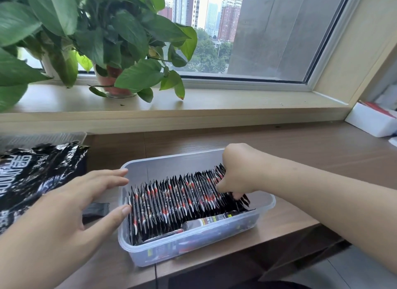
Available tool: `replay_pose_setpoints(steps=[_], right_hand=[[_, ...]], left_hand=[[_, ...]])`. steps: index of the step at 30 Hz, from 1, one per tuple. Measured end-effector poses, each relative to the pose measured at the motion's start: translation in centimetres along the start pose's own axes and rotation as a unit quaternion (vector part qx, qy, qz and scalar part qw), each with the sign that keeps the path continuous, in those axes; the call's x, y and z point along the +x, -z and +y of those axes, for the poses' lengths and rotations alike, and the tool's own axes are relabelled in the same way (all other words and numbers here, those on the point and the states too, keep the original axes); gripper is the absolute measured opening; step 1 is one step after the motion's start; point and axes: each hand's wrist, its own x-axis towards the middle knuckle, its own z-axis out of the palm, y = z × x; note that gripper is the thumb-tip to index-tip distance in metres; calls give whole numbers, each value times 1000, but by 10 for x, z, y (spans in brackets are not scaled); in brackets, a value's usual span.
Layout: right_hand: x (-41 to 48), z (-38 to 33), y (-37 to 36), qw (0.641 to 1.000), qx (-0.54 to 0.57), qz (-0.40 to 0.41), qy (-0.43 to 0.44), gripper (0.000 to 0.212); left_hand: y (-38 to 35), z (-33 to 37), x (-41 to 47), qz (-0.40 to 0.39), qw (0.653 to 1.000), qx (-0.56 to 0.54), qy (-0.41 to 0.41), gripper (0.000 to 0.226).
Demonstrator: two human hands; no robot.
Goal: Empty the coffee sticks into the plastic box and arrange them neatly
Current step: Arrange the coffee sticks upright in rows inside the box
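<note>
Two hands squeezing one row: braces the plastic box (171, 157) at its left end with the left hand (71, 204) flat, fingers straight, likely to stop sliding, and grips the coffee sticks (176, 198) at the box's right end in the right hand's (238, 172) curled fingers to crowd them tight. Keeps sticks inside the box, on edge, long axes running far wall to near wall.
</note>
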Motion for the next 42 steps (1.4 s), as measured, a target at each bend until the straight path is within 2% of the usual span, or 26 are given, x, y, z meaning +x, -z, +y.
replay_pose_setpoints(steps=[5, 9, 11, 13, 17, 20, 23, 25, 28, 30, 34, 38, 39, 42], right_hand=[[-5, 6, -9, 991, 111, 77, 20, 34], [-7, 7, -8, 987, 120, 108, 2, 15], [-9, 11, -7, 983, 142, 115, 4, 39], [-12, 19, -5, 976, 174, 130, 12, 52], [-35, 43, 1, 941, 292, 171, 24, 44], [-55, 66, -3, 886, 402, 227, 28, 32], [-53, 74, -17, 837, 470, 280, 9, 27], [-45, 72, -26, 812, 493, 311, -6, 25], [-33, 68, -34, 799, 499, 335, -6, 25], [-27, 70, -36, 797, 502, 335, 0, 25], [-22, 80, -39, 795, 513, 324, 5, 25], [-21, 86, -42, 792, 522, 318, 13, 24], [-21, 86, -44, 796, 520, 310, 14, 25], [-20, 85, -47, 817, 498, 291, 19, 26]], left_hand=[[2, 4, 2, -10, 1000, 13, 11, 62], [2, 5, 2, -8, 1000, 25, 9, 57], [3, 6, 2, -10, 1000, 28, 8, 54], [3, 7, 2, -8, 999, 35, 1, 48], [4, 21, 9, 4, 998, 54, -34, 41], [3, 57, 35, 11, 991, 32, -129, 26], [-11, 97, 74, -71, 962, 89, -247, 30], [-27, 113, 96, -172, 928, 153, -295, 39], [-55, 119, 115, -344, 874, 203, -276, 55], [-71, 117, 121, -419, 841, 224, -257, 65], [-83, 108, 125, -426, 832, 253, -249, 72], [-85, 96, 125, -386, 822, 290, -303, 71], [-86, 95, 125, -373, 825, 284, -315, 70], [-90, 101, 125, -412, 832, 244, -279, 77]])
